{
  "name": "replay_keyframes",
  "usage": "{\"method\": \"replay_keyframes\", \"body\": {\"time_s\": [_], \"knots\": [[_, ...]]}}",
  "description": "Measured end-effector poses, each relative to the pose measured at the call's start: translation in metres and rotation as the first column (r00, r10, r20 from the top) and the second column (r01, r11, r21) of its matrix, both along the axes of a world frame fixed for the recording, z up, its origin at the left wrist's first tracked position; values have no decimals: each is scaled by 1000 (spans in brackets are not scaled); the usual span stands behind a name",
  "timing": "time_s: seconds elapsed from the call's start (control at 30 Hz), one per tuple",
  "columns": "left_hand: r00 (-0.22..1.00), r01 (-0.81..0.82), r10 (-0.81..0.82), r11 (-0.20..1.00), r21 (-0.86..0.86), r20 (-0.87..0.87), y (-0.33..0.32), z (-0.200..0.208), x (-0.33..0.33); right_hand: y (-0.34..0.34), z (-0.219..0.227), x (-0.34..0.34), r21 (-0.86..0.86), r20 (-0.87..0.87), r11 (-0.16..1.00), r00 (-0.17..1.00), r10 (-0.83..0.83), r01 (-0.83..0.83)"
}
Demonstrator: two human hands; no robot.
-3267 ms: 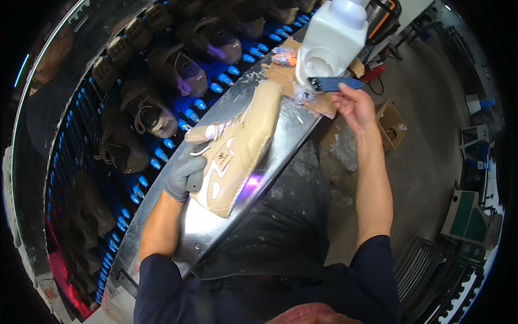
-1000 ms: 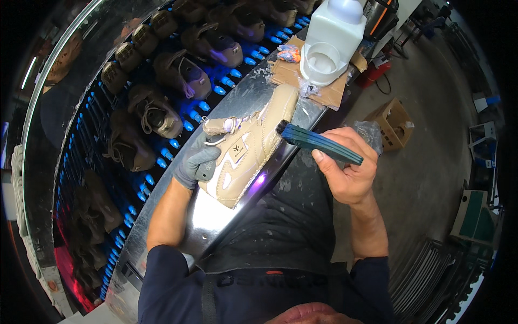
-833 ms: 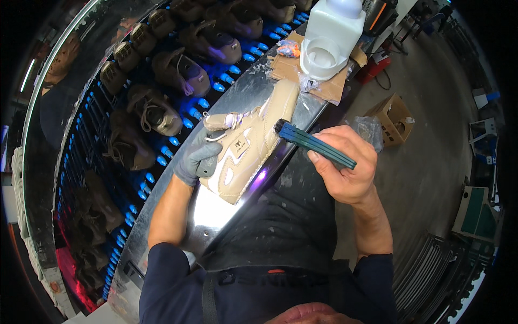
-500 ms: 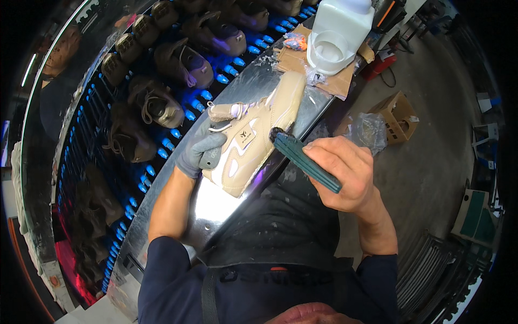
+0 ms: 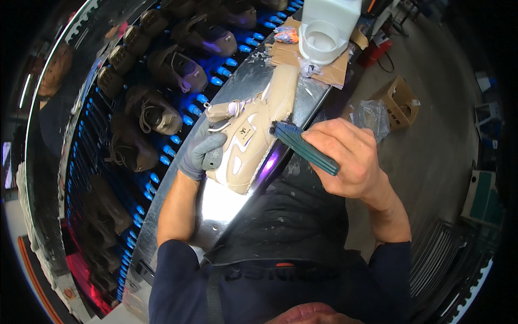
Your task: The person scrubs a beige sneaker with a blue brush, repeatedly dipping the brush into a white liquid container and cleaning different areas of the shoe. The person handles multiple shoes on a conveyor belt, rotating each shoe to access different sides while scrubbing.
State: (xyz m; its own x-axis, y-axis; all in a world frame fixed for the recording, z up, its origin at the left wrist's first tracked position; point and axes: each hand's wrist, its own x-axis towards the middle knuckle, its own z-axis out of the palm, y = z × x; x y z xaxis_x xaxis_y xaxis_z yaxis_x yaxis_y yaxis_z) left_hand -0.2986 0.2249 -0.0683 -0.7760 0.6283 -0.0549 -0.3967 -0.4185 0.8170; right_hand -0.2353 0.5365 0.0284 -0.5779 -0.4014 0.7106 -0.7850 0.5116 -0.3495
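A beige shoe upper (image 5: 248, 137) with white panels and a dark emblem lies on its side above the metal bench, toe pointing away from me. My left hand (image 5: 206, 151), in a grey glove, is closed around its opening at the collar and tongue. In my bare right hand (image 5: 345, 156) is a brush (image 5: 305, 148) with a dark green handle, gripped between thumb and fingers. Its dark bristles touch the lower edge of the shoe, near the forefoot. The left fingertips inside the shoe are hidden.
On the left, a conveyor rack (image 5: 186, 119) with blue-tipped pins carries several dark shoes. At the bench's far end, a white container (image 5: 330, 32) with a round cup stands on cardboard (image 5: 286, 54). A cardboard box (image 5: 399, 102) and clear plastic bag (image 5: 371, 119) sit on the floor to the right.
The brush shifts slightly along the shoe's edge while staying against it. The view has moved a little, and shoe and left hand keep nearly the same pose.
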Motion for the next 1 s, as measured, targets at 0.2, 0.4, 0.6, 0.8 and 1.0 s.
{"method": "replay_keyframes", "body": {"time_s": [0.2, 0.4, 0.6, 0.8, 1.0], "knots": [[1000, 16, -17, 997, 76, 22, 3, 0, 4, 7, -24, 4, -335, 187, 934, 980, -65, 126], [975, -98, 53, 973, 209, 214, 13, 8, 15, -15, -70, 21, -892, 425, 357, 782, 455, 277], [913, -84, -154, 836, 542, 379, 20, 14, 21, -33, -87, 29, -840, 385, 499, 882, 271, 214], [984, -63, 3, 940, 335, 176, 24, 35, 16, 4, -46, 25, -629, 358, 760, 929, 92, 167], [984, -158, 147, 980, 118, 102, 27, 40, 12, 17, -29, 17, -368, 131, 929, 986, 100, -46]]}}
